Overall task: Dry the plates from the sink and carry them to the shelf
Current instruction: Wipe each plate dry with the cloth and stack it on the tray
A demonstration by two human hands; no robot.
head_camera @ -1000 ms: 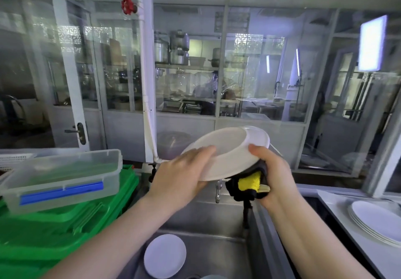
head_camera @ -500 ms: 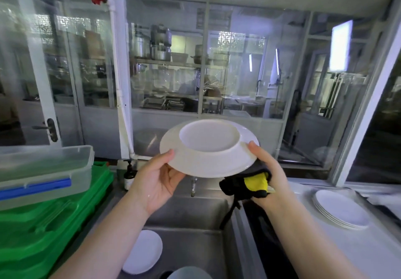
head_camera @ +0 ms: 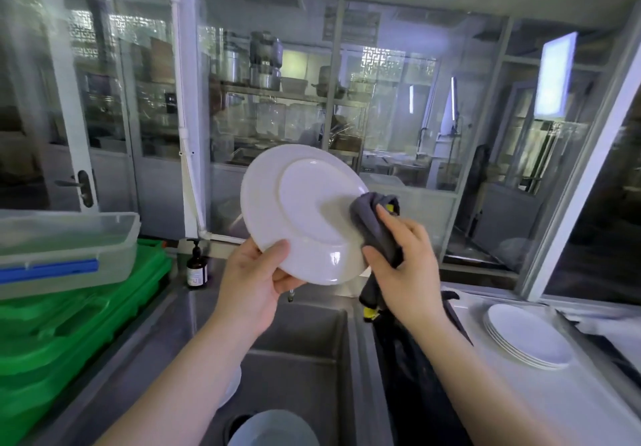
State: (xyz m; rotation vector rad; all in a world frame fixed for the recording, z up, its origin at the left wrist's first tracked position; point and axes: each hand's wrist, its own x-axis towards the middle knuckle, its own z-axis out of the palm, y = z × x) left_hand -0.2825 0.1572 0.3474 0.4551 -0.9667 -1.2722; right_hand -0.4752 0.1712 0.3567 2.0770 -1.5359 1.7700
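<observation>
Plates still wait low in the sink (head_camera: pixel 298 348): one rim (head_camera: pixel 233 388) peeps out beside the left forearm and another (head_camera: pixel 274 428) sits at the bottom edge of view. Above the basin, the left hand (head_camera: pixel 251 284) pinches the lower rim of a white plate (head_camera: pixel 305 213), thumb on the underside facing us, fingers hidden behind. The plate stands tilted nearly upright, foot ring toward the person. The right hand (head_camera: pixel 404 268) grips a grey cloth (head_camera: pixel 373 227) with a yellow trim and presses it against the plate's right edge. Glazed ware like this is likely stiff, fairly light, brittle, and slick while wet, so I'd judge the rim pinch risky alone; holding through the cloth with a palm under the foot ring looks safer. To the right, on the white counter (head_camera: pixel 520 404), lies a stack (head_camera: pixel 527 338) of plates, presumably dried. To the left sit green crates (head_camera: pixel 69 334) with a clear box (head_camera: pixel 66 248) on top, and a brown bottle (head_camera: pixel 197 268) stands at the sink's back corner. Beyond, glass partitions show steel pots (head_camera: pixel 265 60) on a shelf (head_camera: pixel 277 93).
</observation>
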